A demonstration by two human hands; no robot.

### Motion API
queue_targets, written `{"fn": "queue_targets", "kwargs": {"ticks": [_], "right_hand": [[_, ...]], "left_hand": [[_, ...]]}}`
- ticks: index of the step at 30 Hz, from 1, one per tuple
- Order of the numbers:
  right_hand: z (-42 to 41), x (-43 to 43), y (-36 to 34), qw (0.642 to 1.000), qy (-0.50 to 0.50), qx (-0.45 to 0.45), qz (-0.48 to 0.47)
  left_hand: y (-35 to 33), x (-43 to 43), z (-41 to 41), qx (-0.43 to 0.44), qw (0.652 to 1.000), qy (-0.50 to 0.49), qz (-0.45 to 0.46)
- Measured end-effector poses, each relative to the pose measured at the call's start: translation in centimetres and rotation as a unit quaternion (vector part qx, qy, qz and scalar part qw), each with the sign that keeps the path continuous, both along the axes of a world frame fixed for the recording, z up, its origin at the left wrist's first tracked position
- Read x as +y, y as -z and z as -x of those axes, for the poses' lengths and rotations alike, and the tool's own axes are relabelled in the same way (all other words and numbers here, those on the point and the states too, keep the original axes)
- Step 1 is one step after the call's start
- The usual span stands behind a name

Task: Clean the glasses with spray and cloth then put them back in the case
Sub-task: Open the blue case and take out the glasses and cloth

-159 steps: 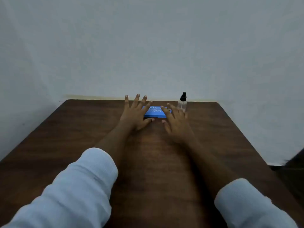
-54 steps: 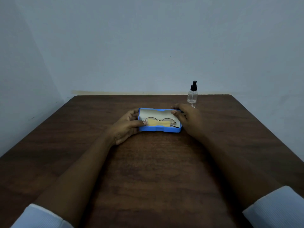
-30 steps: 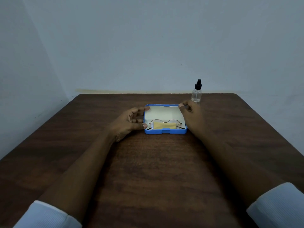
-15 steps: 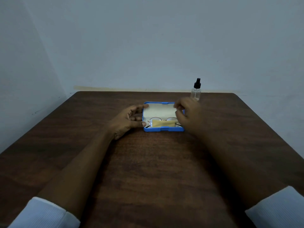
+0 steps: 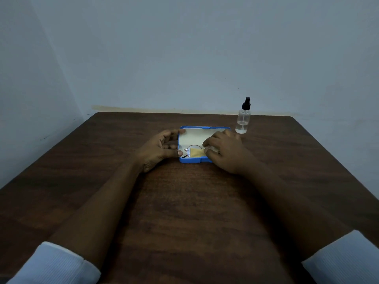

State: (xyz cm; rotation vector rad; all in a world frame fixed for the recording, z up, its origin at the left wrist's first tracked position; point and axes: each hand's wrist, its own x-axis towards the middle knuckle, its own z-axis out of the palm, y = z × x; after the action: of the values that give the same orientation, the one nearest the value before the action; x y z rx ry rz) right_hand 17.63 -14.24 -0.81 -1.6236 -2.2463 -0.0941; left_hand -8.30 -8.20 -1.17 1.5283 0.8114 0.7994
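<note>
Nearest the camera, a white ribbed left sleeve (image 5: pixel 55 265) and right sleeve (image 5: pixel 344 259) sit pushed up, leaving both forearms bare. The forearms stretch out over a dark wooden table (image 5: pixel 184 212).

Further out, the left hand (image 5: pixel 162 149) holds the left end of the blue case (image 5: pixel 194 160). Its thumb is against the near left corner, its forefinger tip is on the far left corner, and the other fingers are loosely curved between them.

The case lies open and flat on the table. Its lid is folded back away from the person and shows a pale lining. In the near half lie the glasses (image 5: pixel 193 145), thin-rimmed and round-lensed, with one dark temple tip showing at the left. A folded yellow cloth (image 5: pixel 195 153) lies with them, and I cannot tell which is on top.

The right hand (image 5: pixel 225 149) covers the right part of the case. Its fingers curl down and pinch the glasses at the right lens, near the bridge, and that lens is mostly hidden under the hand.

Just past the case's far right corner, not touching it, a clear spray bottle (image 5: pixel 243 121) with a black pump top stands upright. Behind the table's far edge rises a plain grey-blue wall (image 5: pixel 184 58).
</note>
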Motion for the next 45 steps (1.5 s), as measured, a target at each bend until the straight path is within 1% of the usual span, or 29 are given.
{"fn": "queue_targets", "kwargs": {"ticks": [2,9,13,16,21,23,27,30,32,35,41,45], "right_hand": [[0.2,0.1,0.0,1.0,0.001,-0.006,0.015],[0.9,0.2,-0.2,0.999,0.022,-0.006,0.026],[1.1,0.3,-0.3,1.0,0.018,-0.002,0.017],[1.1,0.3,-0.8,1.0,0.01,0.014,-0.019],[0.6,-0.6,-2.0,0.991,0.01,0.093,-0.092],[0.2,-1.1,-2.1,0.989,0.01,0.111,-0.098],[-0.4,-1.7,-2.2,0.992,-0.027,0.115,-0.043],[-0.2,-2.0,-2.4,0.997,-0.037,0.063,0.029],[0.0,-2.0,-2.5,0.997,-0.044,0.044,0.05],[0.1,-2.1,-2.5,0.995,-0.053,0.045,0.065],[0.2,-2.4,-2.8,0.995,-0.05,0.037,0.075],[0.2,-2.4,-3.0,0.996,-0.04,0.035,0.075]], "left_hand": [[0.0,0.1,0.0,0.002,1.0,-0.001,0.001],[0.3,0.2,0.1,-0.003,1.0,-0.002,-0.006],[0.3,0.3,0.1,0.007,1.0,-0.006,-0.005],[0.6,0.4,0.1,-0.007,1.0,-0.011,-0.002],[0.4,0.3,-0.1,-0.003,1.0,-0.02,-0.019],[0.4,0.4,-0.2,0.003,0.999,-0.034,-0.035],[0.4,1.0,-0.1,0.016,0.995,-0.071,-0.069],[0.7,2.0,0.1,0.035,0.988,-0.114,-0.095],[0.9,2.6,0.3,0.048,0.985,-0.13,-0.101],[1.2,3.3,0.3,0.058,0.983,-0.138,-0.107],[1.3,3.7,0.4,0.062,0.981,-0.159,-0.09],[1.0,3.2,0.3,0.076,0.977,-0.169,-0.108]]}}
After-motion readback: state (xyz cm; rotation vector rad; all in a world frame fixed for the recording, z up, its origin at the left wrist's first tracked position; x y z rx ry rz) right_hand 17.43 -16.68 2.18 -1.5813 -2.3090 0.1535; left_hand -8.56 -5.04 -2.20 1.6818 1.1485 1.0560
